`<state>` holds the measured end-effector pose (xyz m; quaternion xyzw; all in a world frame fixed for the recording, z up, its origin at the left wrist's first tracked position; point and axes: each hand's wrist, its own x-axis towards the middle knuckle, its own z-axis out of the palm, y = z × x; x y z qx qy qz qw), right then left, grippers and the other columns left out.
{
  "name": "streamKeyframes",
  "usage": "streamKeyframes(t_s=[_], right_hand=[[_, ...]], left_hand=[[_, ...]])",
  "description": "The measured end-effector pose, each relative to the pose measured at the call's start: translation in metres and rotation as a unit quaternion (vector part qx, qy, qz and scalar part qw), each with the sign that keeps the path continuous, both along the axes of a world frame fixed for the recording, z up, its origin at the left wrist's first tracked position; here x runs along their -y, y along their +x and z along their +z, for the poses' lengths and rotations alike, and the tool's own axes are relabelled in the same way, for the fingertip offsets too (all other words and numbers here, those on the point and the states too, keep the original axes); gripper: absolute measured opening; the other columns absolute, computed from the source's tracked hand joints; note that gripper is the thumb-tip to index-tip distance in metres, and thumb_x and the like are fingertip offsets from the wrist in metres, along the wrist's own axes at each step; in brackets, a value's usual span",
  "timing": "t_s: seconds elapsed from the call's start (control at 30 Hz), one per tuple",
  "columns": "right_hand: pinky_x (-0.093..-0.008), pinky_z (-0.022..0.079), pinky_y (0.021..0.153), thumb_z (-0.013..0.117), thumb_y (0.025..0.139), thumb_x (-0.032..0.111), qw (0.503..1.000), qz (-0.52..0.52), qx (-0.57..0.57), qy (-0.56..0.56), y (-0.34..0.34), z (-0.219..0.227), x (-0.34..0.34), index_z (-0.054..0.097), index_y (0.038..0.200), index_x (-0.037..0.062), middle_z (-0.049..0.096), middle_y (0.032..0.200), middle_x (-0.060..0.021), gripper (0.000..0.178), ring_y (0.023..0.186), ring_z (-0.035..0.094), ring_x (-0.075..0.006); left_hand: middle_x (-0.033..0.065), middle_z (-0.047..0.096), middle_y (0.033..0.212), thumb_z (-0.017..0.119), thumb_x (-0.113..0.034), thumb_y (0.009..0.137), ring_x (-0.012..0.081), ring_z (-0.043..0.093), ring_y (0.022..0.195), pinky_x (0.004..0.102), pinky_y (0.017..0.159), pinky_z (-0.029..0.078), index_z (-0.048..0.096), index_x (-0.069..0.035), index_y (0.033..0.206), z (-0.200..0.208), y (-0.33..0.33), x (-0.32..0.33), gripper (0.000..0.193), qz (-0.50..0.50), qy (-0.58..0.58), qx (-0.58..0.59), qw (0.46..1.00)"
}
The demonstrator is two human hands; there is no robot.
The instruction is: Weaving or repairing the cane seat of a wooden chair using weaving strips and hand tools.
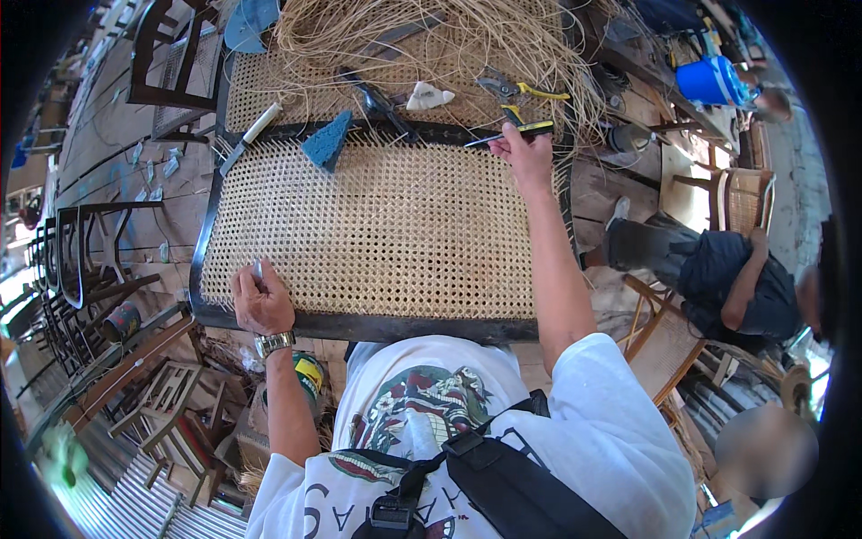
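A woven cane panel point(386, 225) in a dark wooden frame point(422, 329) lies in front of me. My right hand point(525, 157) is closed on a thin-shafted screwdriver point(537, 129) with a yellow and black handle, its tip pointing left over the frame's far bar. At the near left corner my left hand point(262, 301) rests on the weave, fingers curled; a small greyish thing seems to show between them, too small to name. Along the far bar lie a knife point(252, 136) with a pale handle, a blue foam wedge point(326, 141), a dark tool point(377, 103), a white lump point(429, 96) and yellow-handled pliers point(521, 88).
Loose cane strands point(431, 36) heap up at the far side. Dark chair frames point(90, 242) stand to the left, and a wooden stool point(175, 409) at the lower left. On the right sits another person point(732, 278), with a blue bucket point(709, 81) farther off.
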<state>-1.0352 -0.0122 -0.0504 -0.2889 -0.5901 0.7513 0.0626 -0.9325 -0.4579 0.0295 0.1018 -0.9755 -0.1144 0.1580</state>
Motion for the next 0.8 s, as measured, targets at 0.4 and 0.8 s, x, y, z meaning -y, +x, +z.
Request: streamKeyframes(t_s=[0.4, 0.8], right_hand=[[-0.0422, 0.056, 0.061, 0.068, 0.091, 0.025, 0.866, 0.163, -0.023, 0.472, -0.009, 0.050, 0.052, 0.059, 0.086, -0.0022, 0.067, 0.069, -0.0176, 0.029, 0.067, 0.070, -0.0347], [-0.0483, 0.055, 0.074, 0.064, 0.090, 0.024, 0.772, 0.149, -0.082, 0.613, -0.010, 0.015, 0.061, 0.060, 0.113, -0.0025, 0.067, 0.092, -0.0250, 0.035, 0.082, 0.067, -0.0431]], left_hand=[[0.0051, 0.065, 0.086, 0.069, -0.028, 0.092, 0.0270, 0.064, 0.068, 0.0413, 0.057, 0.050, 0.062, -0.008, 0.082, 0.004, 0.000, 0.003, 0.024, 0.014, -0.001, 0.002, 1.000], [0.0088, 0.064, 0.085, 0.069, -0.020, 0.089, 0.0297, 0.063, 0.071, 0.0418, 0.060, 0.050, 0.059, -0.007, 0.080, 0.000, 0.003, -0.001, 0.019, 0.025, 0.047, -0.032, 0.998]])
